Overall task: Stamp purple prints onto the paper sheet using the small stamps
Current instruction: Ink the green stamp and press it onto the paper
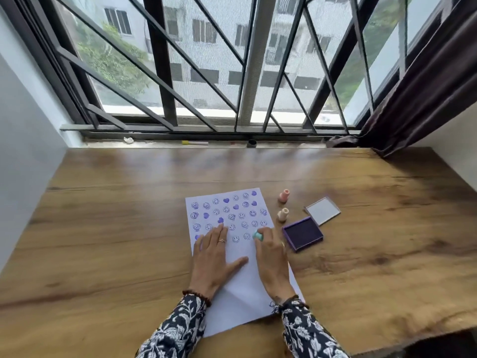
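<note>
- Nearest the lens: patterned sleeves, both forearms reaching forward over the near edge of the wooden table.
- Paper sheet laid at a slight slant on the table; far half filled with rows of purple smiley and heart prints, near half blank, creased near the wrists.
- Left hand pressed flat on the sheet, fingers spread, gripping nothing; judged there to pin the paper against sliding under the stamp.
- Right hand closed around a small teal stamp, fingertips bunched on its barrel, wrist low. Stamp tilted, close over the lowest printed row; contact with the paper probably made or near, blurred.
- Open purple ink pad just right of the sheet, beside the working hand, likely placed for short re-inking trips; lid beyond it, inside up.
- Two pinkish stamps upright between sheet and lid, untouched, well within reach.
</note>
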Motion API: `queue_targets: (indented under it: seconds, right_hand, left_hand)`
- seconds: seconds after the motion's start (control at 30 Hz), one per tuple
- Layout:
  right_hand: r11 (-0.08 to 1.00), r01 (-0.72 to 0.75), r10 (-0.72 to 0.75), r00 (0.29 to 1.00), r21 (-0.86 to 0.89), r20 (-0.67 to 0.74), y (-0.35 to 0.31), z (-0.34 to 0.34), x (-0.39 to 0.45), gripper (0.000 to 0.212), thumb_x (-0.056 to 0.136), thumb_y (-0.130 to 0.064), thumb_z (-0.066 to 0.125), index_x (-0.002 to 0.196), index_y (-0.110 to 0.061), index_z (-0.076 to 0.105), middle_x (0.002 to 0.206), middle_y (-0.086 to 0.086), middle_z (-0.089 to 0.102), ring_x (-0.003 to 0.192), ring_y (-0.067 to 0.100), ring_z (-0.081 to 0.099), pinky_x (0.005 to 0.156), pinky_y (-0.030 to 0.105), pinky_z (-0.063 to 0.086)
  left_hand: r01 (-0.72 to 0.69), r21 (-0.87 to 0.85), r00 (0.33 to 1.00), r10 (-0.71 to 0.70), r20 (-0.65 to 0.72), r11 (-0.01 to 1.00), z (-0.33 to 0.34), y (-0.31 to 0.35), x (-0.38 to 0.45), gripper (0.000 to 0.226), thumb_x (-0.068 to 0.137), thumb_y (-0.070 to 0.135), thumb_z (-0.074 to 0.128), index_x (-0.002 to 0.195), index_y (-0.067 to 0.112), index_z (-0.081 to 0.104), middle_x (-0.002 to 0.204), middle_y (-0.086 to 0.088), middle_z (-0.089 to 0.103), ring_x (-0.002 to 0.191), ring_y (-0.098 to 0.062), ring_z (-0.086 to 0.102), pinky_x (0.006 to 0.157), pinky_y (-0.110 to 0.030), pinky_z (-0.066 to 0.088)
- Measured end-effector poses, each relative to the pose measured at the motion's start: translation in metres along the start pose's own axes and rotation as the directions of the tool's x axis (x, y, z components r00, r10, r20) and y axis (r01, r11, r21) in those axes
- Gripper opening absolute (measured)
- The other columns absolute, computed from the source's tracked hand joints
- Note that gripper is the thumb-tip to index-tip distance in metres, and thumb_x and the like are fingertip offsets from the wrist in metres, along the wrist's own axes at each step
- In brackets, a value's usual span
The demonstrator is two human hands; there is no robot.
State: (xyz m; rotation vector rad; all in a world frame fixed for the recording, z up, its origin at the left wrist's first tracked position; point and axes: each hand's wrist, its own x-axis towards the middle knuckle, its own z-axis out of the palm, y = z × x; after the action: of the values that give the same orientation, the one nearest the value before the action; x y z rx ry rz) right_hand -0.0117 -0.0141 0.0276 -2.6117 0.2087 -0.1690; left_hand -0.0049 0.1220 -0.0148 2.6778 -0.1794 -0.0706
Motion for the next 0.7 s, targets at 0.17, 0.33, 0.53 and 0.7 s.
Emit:
queue_targets:
  seconds: [0.17, 0.33, 0.53, 0.7]
  right_hand:
    - [0.998, 0.000, -0.001, 1.000, -0.067, -0.013, -0.002, 0.000, 0.007, 0.016, 0.093, -0.014, 0.050, 0.106, -0.008, 0.056, 0.108, 0.011, 0.059, 0.097, 0.029, 0.059, 0.077, 0.036, 0.046]
    - [0.981, 0.011, 0.012, 0.993, -0.193, 0.117, -0.002, -0.005, 0.023, 0.015, 0.092, -0.013, 0.046, 0.103, -0.007, 0.056, 0.107, 0.013, 0.060, 0.098, 0.032, 0.057, 0.078, 0.038, 0.043]
    - [0.961, 0.090, -0.004, 0.951, -0.262, 0.310, -0.008, -0.012, 0.048, 0.019, 0.084, 0.000, 0.047, 0.099, 0.000, 0.059, 0.106, 0.020, 0.062, 0.097, 0.036, 0.058, 0.083, 0.043, 0.047]
    - [0.996, 0.008, 0.026, 0.933, -0.094, 0.360, -0.007, -0.022, 0.067, 0.016, 0.071, 0.006, 0.053, 0.081, 0.004, 0.065, 0.088, 0.022, 0.070, 0.083, 0.029, 0.059, 0.068, 0.032, 0.039]
  left_hand:
    - [-0.076, 0.015, 0.997, 0.076, 0.002, 0.997, -0.007, -0.009, 0.007, 0.089, 0.069, 0.074, 0.046, 0.138, 0.021, 0.025, 0.149, 0.003, 0.030, 0.134, -0.016, 0.027, 0.109, -0.037, 0.018]
    - [-0.121, 0.008, 0.993, 0.121, -0.009, 0.993, -0.012, -0.014, 0.010, 0.083, 0.070, 0.071, 0.047, 0.133, 0.019, 0.033, 0.144, 0.002, 0.038, 0.129, -0.018, 0.035, 0.105, -0.038, 0.024]
    - [-0.124, -0.012, 0.992, 0.124, -0.027, 0.992, -0.009, -0.015, 0.009, 0.082, 0.068, 0.067, 0.055, 0.130, 0.016, 0.040, 0.139, 0.000, 0.046, 0.126, -0.022, 0.043, 0.103, -0.043, 0.031]
    - [-0.122, 0.028, 0.989, 0.124, -0.078, 0.992, -0.009, -0.014, 0.010, 0.080, 0.059, 0.066, 0.066, 0.120, 0.015, 0.053, 0.127, -0.002, 0.059, 0.113, -0.022, 0.057, 0.093, -0.044, 0.045]
